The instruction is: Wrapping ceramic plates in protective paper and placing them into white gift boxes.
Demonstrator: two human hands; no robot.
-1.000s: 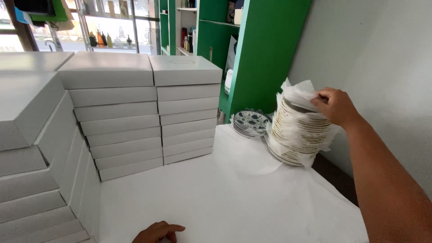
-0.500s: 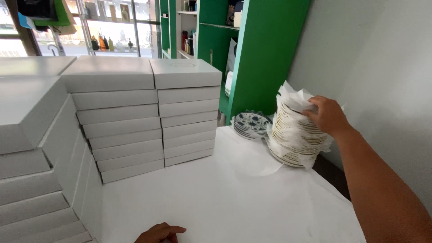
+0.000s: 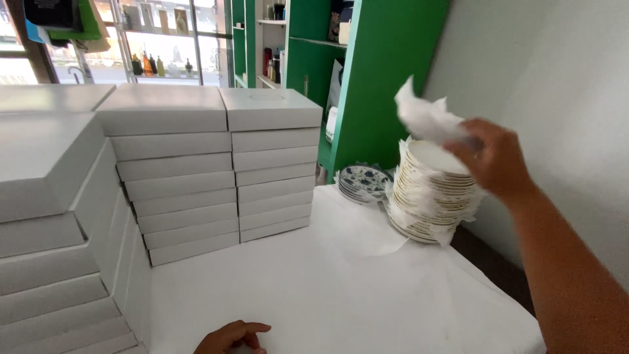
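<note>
the right hand is raised above the tall stack of white plates, fingers pinched shut on a crumpled sheet of white tissue paper that sticks up and to the left of the knuckles, clear of the top plate; more of the same paper shows between the plates lower down, probably put there to keep them from rubbing against each other, and the stack leans a little toward the wall. the left hand rests low at the near edge of the tabletop, fingers curled loosely and holding nothing i can see, well apart from the plates. a smaller pile of blue patterned plates sits just behind the white stack, beside the green shelf unit, and flat white boxes are piled in neat columns to the left
</note>
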